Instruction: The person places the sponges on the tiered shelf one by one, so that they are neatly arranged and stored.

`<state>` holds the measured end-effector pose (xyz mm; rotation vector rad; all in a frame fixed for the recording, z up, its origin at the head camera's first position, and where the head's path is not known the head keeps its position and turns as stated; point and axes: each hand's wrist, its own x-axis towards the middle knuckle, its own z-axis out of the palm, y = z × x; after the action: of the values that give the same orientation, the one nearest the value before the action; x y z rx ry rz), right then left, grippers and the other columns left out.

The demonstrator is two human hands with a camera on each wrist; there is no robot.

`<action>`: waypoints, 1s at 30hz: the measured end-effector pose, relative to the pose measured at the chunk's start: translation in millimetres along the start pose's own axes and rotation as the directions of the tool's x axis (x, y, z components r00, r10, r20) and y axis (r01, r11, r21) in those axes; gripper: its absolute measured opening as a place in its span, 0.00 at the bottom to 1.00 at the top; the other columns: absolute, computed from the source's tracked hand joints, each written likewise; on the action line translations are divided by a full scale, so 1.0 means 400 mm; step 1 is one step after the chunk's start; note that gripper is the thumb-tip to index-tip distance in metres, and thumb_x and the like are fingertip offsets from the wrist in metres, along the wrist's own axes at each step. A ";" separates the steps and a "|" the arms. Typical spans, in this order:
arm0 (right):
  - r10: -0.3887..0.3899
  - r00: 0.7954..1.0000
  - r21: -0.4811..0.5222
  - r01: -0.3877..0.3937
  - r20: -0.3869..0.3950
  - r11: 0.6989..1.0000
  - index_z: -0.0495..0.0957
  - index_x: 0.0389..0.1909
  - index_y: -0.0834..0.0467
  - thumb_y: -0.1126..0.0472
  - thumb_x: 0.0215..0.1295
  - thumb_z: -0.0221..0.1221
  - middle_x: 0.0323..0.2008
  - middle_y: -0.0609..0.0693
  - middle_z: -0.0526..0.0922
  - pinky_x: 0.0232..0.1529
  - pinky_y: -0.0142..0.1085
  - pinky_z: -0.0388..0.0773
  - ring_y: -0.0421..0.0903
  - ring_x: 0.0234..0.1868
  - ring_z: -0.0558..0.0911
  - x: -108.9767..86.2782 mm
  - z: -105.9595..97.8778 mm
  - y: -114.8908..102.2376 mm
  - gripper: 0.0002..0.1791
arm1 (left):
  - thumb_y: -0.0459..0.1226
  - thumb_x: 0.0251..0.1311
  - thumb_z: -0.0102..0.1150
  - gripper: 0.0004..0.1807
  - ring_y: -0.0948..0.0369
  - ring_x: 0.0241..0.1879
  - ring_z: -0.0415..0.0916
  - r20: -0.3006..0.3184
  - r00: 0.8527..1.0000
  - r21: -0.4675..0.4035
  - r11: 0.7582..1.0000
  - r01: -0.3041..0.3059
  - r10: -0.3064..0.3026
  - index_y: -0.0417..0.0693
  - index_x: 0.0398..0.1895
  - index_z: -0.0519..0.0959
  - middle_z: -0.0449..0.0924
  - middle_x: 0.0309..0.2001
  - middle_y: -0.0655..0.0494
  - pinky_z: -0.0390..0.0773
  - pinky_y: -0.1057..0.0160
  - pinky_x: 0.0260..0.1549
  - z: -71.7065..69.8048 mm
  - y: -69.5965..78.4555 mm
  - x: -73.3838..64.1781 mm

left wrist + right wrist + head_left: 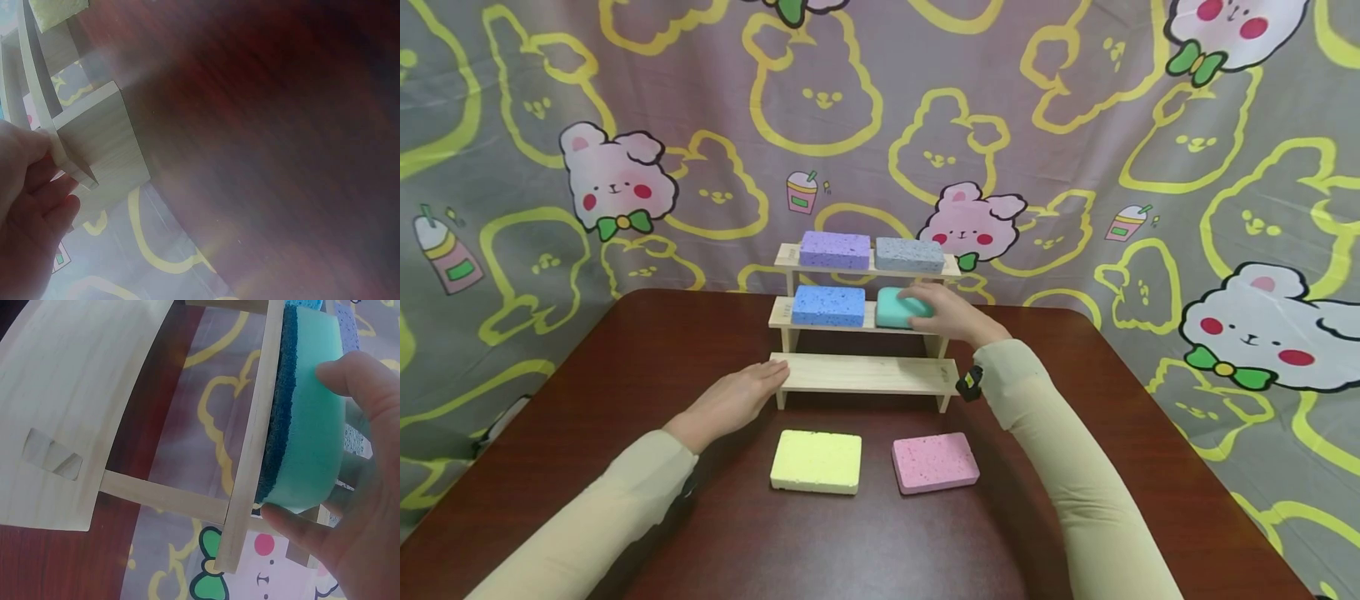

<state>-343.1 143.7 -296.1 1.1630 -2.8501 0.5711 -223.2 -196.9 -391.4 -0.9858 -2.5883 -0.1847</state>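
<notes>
One teal sponge point(890, 311) is sitting at the right of the middle shelf point(781, 312), beside the blue sponge point(829, 307), and is apparently being placed or adjusted; the next move is probably calling for squaring it up and letting go cleanly. The right hand point(951, 315) is grasping it, thumb and fingers parted around it, while the left hand point(730, 404) is pinching the left end of the bottom shelf point(865, 373).

A bunny-patterned curtain point(887, 75) hangs behind the glossy brown table point(880, 533)
</notes>
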 end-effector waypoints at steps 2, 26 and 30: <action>0.014 1.000 -0.003 -0.014 0.004 1.000 0.68 0.61 0.54 0.58 0.63 0.56 0.64 0.57 0.63 0.62 0.49 0.56 0.54 0.66 0.56 -0.002 0.001 -0.002 0.25 | 0.24 0.55 0.56 0.20 0.45 0.53 0.70 -0.002 1.000 -0.004 1.000 0.001 -0.001 0.30 0.53 0.74 0.73 0.53 0.37 0.71 0.48 0.50 0.001 0.000 -0.001; -0.003 0.998 -0.027 0.002 -0.058 1.000 0.67 0.63 0.56 0.55 0.61 0.59 0.65 0.58 0.61 0.63 0.53 0.55 0.55 0.66 0.56 -0.054 -0.035 -0.027 0.28 | 0.24 0.56 0.55 0.19 0.45 0.54 0.70 0.012 1.000 0.004 1.000 0.005 -0.006 0.30 0.53 0.73 0.73 0.54 0.37 0.71 0.49 0.51 -0.003 0.003 -0.001; -0.024 0.996 -0.006 0.024 -0.084 1.000 0.68 0.62 0.57 0.56 0.61 0.59 0.64 0.58 0.62 0.63 0.52 0.55 0.55 0.65 0.57 -0.071 -0.044 -0.035 0.28 | 0.24 0.56 0.56 0.19 0.45 0.54 0.70 0.007 1.000 0.007 1.000 0.003 -0.003 0.30 0.53 0.73 0.73 0.54 0.37 0.71 0.49 0.51 -0.004 0.003 -0.002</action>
<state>-315.3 159.7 -279.1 1.1420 -2.7619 0.5961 -221.5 -196.8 -390.2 -0.9816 -2.5950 -0.1732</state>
